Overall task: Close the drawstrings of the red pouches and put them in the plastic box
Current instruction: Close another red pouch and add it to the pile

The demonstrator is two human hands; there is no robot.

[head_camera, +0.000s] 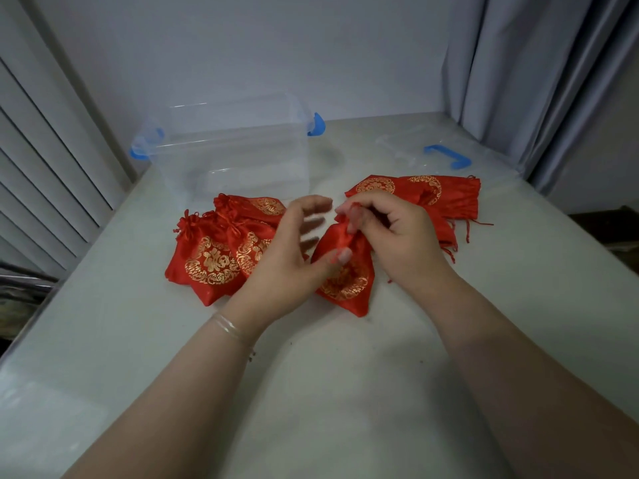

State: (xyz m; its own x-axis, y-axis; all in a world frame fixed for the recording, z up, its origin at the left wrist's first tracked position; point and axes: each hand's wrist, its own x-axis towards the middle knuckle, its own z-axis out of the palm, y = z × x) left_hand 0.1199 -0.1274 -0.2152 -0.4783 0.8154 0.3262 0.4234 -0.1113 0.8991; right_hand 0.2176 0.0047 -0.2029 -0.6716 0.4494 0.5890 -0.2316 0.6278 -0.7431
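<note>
Between our two hands, on the pale table (pixel 345 392), lies the red pouch (pixel 345 281) we are cinching: our right hand (pixel 397 236) pinches its gathered neck and drawstring, while our left hand (pixel 287 257) rests its thumb on the body, fingers spread and loose. We should hold the cloth down below the pinch and draw the cord away until the mouth puckers tight. Left of the grip lie closed pouches (pixel 214 257); behind it, flat open pouches (pixel 432 195) and the clear plastic box (pixel 235 150).
</note>
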